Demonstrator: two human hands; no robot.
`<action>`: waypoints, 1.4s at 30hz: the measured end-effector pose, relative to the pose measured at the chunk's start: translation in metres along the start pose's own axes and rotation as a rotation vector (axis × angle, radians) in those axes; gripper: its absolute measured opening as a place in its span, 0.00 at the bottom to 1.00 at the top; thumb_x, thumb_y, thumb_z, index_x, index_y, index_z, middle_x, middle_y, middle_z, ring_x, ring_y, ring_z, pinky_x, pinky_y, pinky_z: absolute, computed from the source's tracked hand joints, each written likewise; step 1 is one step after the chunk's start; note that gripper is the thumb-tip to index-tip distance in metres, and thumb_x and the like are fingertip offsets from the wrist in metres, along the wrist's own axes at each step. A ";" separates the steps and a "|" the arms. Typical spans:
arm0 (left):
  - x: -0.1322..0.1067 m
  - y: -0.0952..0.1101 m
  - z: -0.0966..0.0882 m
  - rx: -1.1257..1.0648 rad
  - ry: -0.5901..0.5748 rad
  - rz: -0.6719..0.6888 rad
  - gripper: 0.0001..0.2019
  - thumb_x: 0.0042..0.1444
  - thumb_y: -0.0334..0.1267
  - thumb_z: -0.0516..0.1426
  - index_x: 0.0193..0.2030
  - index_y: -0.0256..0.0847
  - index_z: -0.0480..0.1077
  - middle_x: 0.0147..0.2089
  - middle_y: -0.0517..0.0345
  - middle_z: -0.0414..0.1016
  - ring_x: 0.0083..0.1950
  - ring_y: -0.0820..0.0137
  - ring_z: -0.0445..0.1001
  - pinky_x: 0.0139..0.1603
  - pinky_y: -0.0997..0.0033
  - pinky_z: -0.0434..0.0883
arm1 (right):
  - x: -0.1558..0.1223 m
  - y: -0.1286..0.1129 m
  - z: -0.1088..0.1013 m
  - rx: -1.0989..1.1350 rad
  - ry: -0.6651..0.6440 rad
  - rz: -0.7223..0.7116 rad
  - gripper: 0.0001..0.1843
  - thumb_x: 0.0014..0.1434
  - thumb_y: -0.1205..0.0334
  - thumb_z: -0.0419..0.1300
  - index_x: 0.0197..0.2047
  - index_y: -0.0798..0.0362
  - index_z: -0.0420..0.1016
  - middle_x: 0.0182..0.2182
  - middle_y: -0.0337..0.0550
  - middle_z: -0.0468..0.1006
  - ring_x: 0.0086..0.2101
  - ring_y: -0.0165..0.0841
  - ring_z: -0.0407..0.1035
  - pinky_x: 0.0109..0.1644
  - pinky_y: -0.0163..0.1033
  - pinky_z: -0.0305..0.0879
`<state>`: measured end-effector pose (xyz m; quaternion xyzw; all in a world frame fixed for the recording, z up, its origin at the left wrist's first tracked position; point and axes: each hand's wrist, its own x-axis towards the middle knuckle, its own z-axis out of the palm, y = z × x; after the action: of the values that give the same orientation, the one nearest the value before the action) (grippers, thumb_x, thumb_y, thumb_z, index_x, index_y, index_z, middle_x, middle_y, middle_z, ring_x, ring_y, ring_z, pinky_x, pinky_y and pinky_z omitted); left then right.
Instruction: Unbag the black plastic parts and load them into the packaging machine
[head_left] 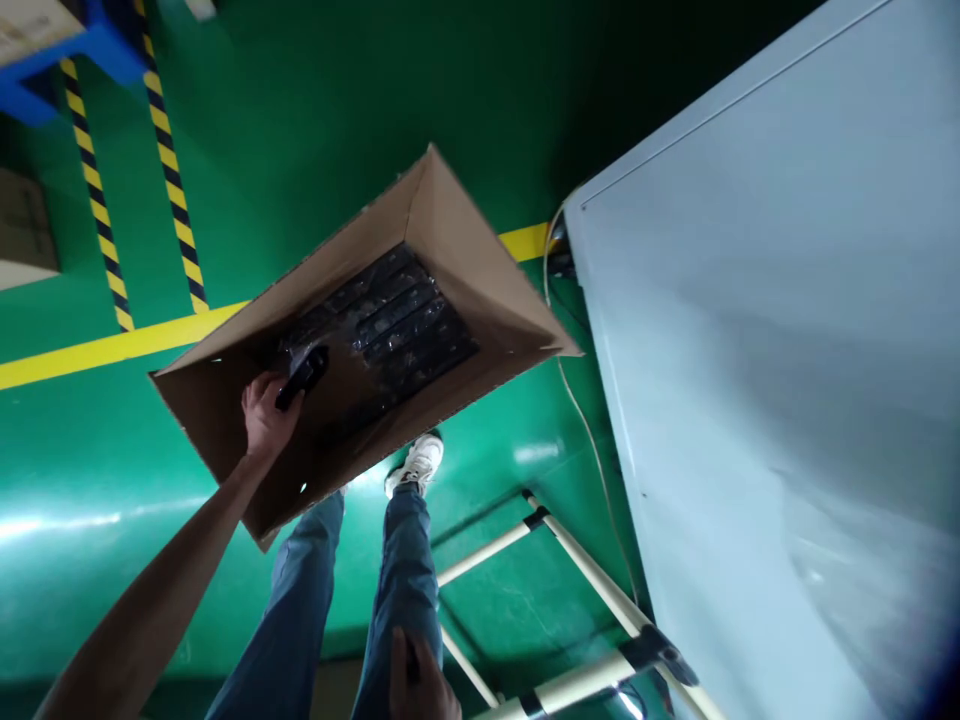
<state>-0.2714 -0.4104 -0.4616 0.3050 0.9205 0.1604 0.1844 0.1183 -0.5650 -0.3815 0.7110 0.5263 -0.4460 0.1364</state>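
A cardboard box [465, 220] tilts above green, hazard-taped flooring [315, 130].

Pretty clearly a factory or warehouse floor: glossy green epoxy floor [315, 130], with a yellow floor line [127, 345] and black-and-yellow hazard tape [169, 150] left of a big pale metal cabinet [772, 350].

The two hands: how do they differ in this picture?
The left hand is raised over the open cardboard box, while the right hand hangs low beside the jeans. The left hand grips a black object; what the right hand holds is unclear. The left hand shows whole, the right hand is cut off by the picture's edge. Both are bare.
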 end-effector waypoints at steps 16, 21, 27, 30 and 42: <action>-0.094 0.181 -0.291 0.167 -0.013 1.356 0.13 0.64 0.36 0.57 0.53 0.51 0.77 0.53 0.52 0.85 0.58 0.53 0.81 0.83 0.38 0.33 | -0.096 -0.234 -0.306 -0.084 0.736 -0.939 0.42 0.62 0.70 0.65 0.76 0.44 0.61 0.70 0.55 0.67 0.68 0.52 0.61 0.66 0.61 0.71; -0.097 0.217 -0.325 0.103 -0.040 1.708 0.15 0.62 0.38 0.58 0.54 0.55 0.78 0.54 0.57 0.85 0.57 0.58 0.82 0.85 0.46 0.37 | -0.163 -0.223 -0.371 -0.208 0.692 -0.975 0.28 0.63 0.61 0.70 0.66 0.37 0.76 0.70 0.45 0.72 0.70 0.48 0.60 0.68 0.58 0.68; -0.118 0.286 -0.362 0.091 -0.073 1.841 0.12 0.64 0.45 0.59 0.52 0.57 0.80 0.55 0.58 0.85 0.56 0.56 0.83 0.56 0.53 0.83 | -0.227 -0.181 -0.390 0.077 0.686 -1.011 0.14 0.74 0.57 0.56 0.47 0.46 0.85 0.42 0.44 0.89 0.45 0.37 0.81 0.54 0.44 0.75; -0.134 0.335 -0.378 -0.076 -0.133 1.868 0.13 0.66 0.50 0.59 0.53 0.57 0.80 0.53 0.59 0.86 0.54 0.58 0.85 0.43 0.64 0.85 | -0.249 -0.155 -0.401 0.307 0.621 -0.923 0.20 0.76 0.50 0.53 0.47 0.48 0.86 0.39 0.46 0.88 0.38 0.37 0.82 0.43 0.40 0.76; -0.209 0.603 -0.357 -0.484 -0.135 1.687 0.17 0.65 0.57 0.61 0.52 0.50 0.80 0.53 0.56 0.85 0.48 0.62 0.85 0.42 0.74 0.80 | -0.202 -0.031 -0.574 1.379 0.686 -0.507 0.32 0.59 0.31 0.66 0.44 0.55 0.79 0.23 0.38 0.79 0.17 0.30 0.72 0.21 0.34 0.69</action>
<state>0.0319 -0.1456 0.1490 0.8446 0.3163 0.4155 0.1181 0.3631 -0.2978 0.1083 0.5913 0.2907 -0.4446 -0.6068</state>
